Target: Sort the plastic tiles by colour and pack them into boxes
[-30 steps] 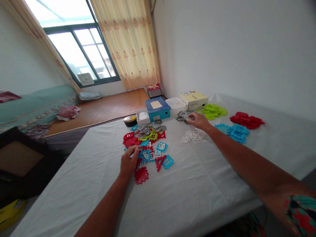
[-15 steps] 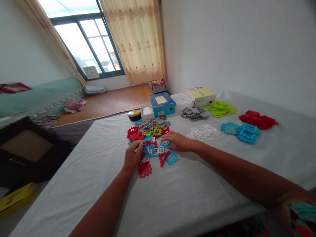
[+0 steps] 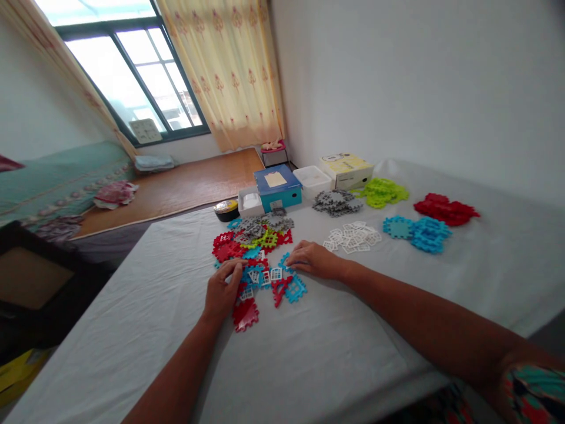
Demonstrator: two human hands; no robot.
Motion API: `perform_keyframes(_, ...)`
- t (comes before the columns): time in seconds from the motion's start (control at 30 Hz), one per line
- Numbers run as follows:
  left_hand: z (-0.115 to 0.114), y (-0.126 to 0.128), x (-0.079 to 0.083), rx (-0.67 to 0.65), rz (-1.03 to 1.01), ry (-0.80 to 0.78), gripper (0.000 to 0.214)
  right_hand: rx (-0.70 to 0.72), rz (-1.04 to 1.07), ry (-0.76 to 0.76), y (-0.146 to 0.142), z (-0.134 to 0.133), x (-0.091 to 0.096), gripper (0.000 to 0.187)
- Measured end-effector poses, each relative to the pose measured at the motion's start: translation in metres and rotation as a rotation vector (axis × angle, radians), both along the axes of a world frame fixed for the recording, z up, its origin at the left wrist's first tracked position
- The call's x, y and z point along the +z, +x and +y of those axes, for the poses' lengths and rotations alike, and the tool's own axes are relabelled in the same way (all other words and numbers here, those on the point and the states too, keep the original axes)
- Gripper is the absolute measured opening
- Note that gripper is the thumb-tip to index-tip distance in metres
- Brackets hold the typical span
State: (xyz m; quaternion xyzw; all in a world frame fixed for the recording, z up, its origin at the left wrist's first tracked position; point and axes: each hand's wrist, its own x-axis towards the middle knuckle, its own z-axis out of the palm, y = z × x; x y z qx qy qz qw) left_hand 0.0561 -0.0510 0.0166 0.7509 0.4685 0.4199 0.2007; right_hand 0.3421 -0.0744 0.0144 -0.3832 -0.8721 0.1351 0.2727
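A mixed heap of flat plastic tiles (image 3: 256,247), red, blue, grey, green and white, lies mid-table on the white cloth (image 3: 309,353). My left hand (image 3: 223,288) rests on the heap's near left side, its fingers curled and pinched at a small piece I cannot make out. My right hand (image 3: 311,258) lies on the heap's right edge, fingers bent down onto a blue tile (image 3: 286,259). A red tile (image 3: 246,314) sits just right of my left wrist.
Sorted piles lie further right: grey (image 3: 338,202), green (image 3: 383,192), white (image 3: 352,238), blue (image 3: 419,231), red (image 3: 445,208). A blue box (image 3: 278,187), white tubs, a yellow-white box (image 3: 346,169) and a tape roll (image 3: 226,209) line the far edge. Wall at right.
My right hand came back from the grey pile at the far side to the mixed heap and now rests on its right edge. My left hand stayed on the heap.
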Motion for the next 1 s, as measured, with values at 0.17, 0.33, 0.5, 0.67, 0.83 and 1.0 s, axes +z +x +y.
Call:
perform_keyframes(0.17, 0.001, -0.001, 0.001, 0.002, 0.011, 0.004, 0.038, -0.213, 0.071, 0.092, 0.025, 0.009, 0.024, 0.021)
perform_keyframes(0.33, 0.000, 0.001, 0.003, 0.006, 0.020, 0.001, 0.038, -0.518, 0.154, -0.077, 0.101, 0.015, 0.041, 0.018)
perform_keyframes(0.5, 0.000, 0.001, 0.002, 0.010, 0.006, 0.003, 0.039, -0.595, 0.109, -0.006, 0.108, 0.016, 0.029, 0.019)
perform_keyframes(0.67, -0.002, 0.001, 0.002, 0.014, 0.003, -0.007, 0.037, -0.136, 0.014, 0.043, 0.034, 0.005, 0.007, 0.035)
perform_keyframes(0.83, -0.001, 0.002, 0.003, 0.012, 0.012, -0.003, 0.036, -0.001, -0.172, 0.039, 0.004, -0.004, -0.006, 0.047)
perform_keyframes(1.0, 0.001, 0.001, 0.001, 0.004, 0.025, 0.012, 0.036, -0.022, -0.245, 0.120, 0.006, -0.001, -0.003, 0.030)
